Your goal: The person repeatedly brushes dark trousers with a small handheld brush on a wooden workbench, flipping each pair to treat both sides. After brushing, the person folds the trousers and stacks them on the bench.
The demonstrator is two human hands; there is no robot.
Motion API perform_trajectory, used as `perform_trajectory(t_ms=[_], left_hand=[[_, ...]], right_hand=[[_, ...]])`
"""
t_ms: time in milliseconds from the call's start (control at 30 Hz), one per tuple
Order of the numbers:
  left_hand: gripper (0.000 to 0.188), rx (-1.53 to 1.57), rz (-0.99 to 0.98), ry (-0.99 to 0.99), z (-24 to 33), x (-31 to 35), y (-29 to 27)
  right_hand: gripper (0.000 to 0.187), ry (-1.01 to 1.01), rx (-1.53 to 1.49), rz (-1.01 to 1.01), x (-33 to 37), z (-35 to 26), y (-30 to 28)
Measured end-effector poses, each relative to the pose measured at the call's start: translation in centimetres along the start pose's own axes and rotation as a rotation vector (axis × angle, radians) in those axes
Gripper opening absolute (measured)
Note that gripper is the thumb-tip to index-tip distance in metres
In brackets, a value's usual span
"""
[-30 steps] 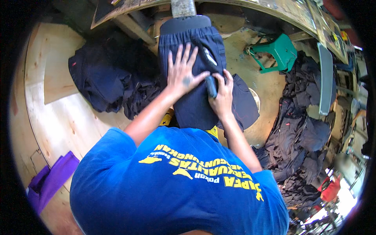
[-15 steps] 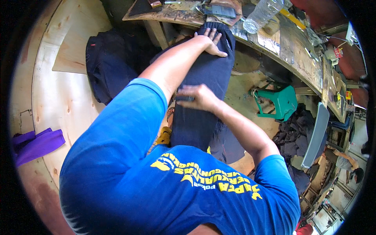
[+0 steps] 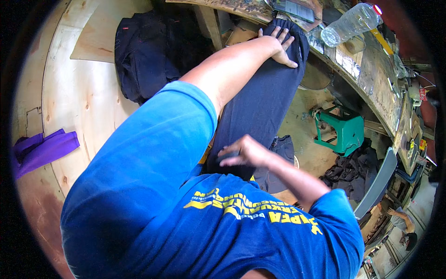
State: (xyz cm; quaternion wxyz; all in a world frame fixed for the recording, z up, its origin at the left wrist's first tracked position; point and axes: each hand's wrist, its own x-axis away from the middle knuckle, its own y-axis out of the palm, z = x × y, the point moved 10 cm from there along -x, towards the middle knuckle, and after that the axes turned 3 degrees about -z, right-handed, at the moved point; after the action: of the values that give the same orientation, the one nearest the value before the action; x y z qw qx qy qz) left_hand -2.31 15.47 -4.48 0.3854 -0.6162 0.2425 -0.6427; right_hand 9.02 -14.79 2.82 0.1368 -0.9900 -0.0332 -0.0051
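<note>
Dark navy trousers [image 3: 260,93] with a gathered elastic waistband stretch from the workbench edge down toward my body. My left hand [image 3: 281,49] lies flat near the waistband, its fingers spread over the cloth. Lower down, my right hand [image 3: 248,152] is over the end of the trousers closest to me. Its fingers are apart and slightly blurred, with dark cloth showing between them; I make out no object in it. Below the right forearm, another dark cloth piece [image 3: 274,174] is partly covered.
A wooden workbench [image 3: 367,88] carries a phone [image 3: 293,10] and a clear plastic bottle [image 3: 350,25]. A green stool [image 3: 341,130] stands below it, beside piled dark cloth [image 3: 355,167]. Dark garments [image 3: 144,60] and purple cloth [image 3: 46,151] lie left. Another person [image 3: 404,223] is far right.
My right hand has moved down the trousers toward my body, its fingers now spread apart. My left hand stays flat near the waistband. The whole view has shifted slightly.
</note>
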Motion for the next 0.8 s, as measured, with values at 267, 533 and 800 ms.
perform_trajectory(t_ms=[267, 533, 800], left_hand=[[0.13, -0.023, 0.027, -0.053, -0.4, -1.6, 0.8], [0.129, -0.032, 0.066, -0.035, 0.0, -0.7, 0.4], [0.128, 0.04, -0.005, 0.027, 0.4, 0.2, 0.9]], right_hand=[[0.033, 0.014, 0.443, 0.553, -0.7, 3.1, -10.8], [0.024, -0.045, -0.056, -0.056, 0.1, 0.1, -2.0], [0.043, 0.241, 0.309, 0.272, 3.0, 2.9, -2.3]])
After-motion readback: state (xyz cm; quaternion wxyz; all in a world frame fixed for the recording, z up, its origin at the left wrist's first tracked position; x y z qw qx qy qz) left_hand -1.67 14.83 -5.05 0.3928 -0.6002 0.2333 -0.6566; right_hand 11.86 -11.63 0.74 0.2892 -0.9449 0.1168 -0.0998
